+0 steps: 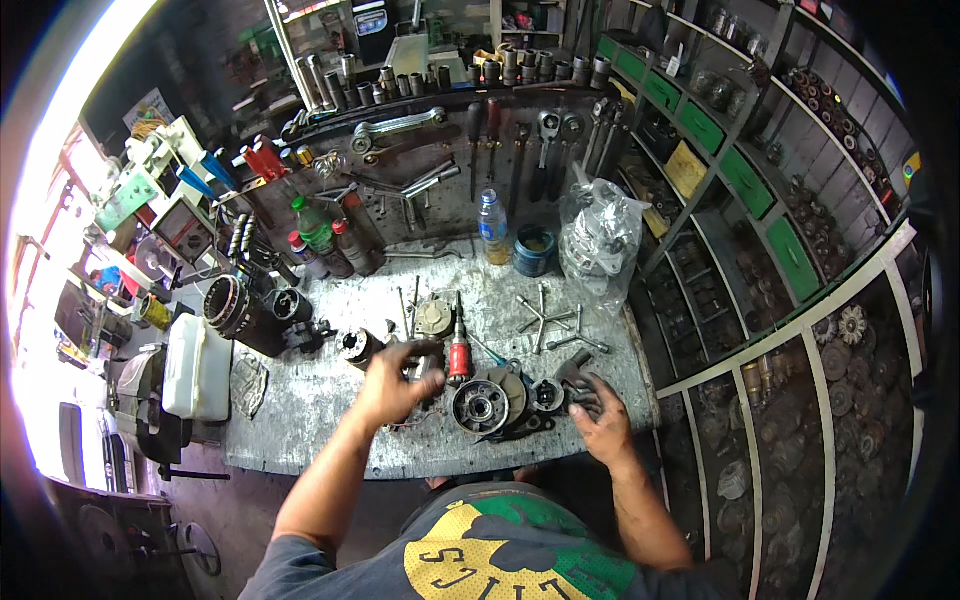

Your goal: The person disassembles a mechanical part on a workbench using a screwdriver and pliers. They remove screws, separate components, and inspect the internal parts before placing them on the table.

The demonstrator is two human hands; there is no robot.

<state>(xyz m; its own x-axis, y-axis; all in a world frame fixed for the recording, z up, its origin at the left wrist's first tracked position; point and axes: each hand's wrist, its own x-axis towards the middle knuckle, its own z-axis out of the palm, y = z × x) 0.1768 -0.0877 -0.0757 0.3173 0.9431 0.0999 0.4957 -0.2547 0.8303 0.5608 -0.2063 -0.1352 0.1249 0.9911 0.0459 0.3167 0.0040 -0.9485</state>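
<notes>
My left hand [397,382] curls over a small silvery metal part [424,366] at the bench's middle, its fingers hiding most of it. Just to the right stands a red-handled screwdriver-like tool [459,357]. My right hand [603,418] has its fingers bent round a dark cylindrical metal part [573,367]; the grip is partly hidden. Between my hands lie a round housing with a central bearing [481,408], a disc-shaped metal plate [513,392] and a smaller dark round part [547,396]. Beyond my left hand is a round metal cover [434,318].
Behind stand a clear bottle [493,230], a blue tub [534,251] and a plastic-bagged metal part [601,240]. Y-shaped socket wrenches [543,318] lie on the right. A dark slotted cylinder [240,312] and white container [195,370] are left. Shelving [760,350] borders the right side.
</notes>
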